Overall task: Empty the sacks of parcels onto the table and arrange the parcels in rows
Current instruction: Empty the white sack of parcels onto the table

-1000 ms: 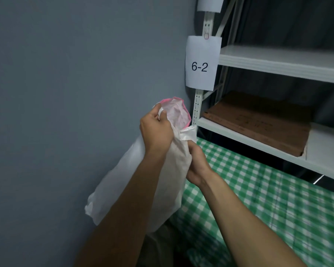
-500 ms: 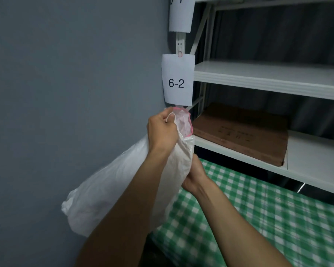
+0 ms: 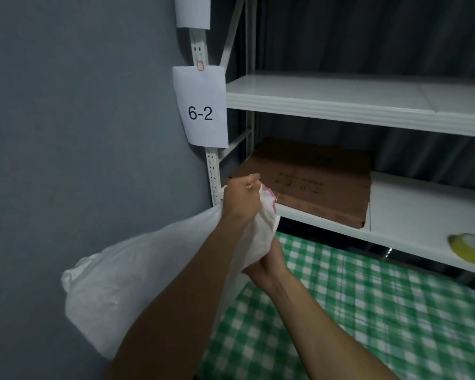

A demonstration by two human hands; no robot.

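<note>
A bulging white woven sack (image 3: 137, 278) with a pink-edged mouth hangs in the air at the left end of the table, its body slung down to the left. My left hand (image 3: 240, 200) grips the gathered neck from above, near the mouth and a thin white tie string. My right hand (image 3: 266, 263) grips the sack's neck from below, just over the table (image 3: 354, 311) with its green and white checked cloth. No parcels show; the sack hides what it holds.
A grey wall stands on the left. White shelving (image 3: 340, 105) runs behind the table, with a "6-2" paper label (image 3: 200, 108) on its post, flat brown cardboard (image 3: 313, 182) on the lower shelf and a roll of yellowish tape (image 3: 470, 248) at far right.
The sack's body has swung up and out to the left, lying flatter. Both hands have kept their hold on its neck, which has sunk lower against the shelving while the view tipped upward.
</note>
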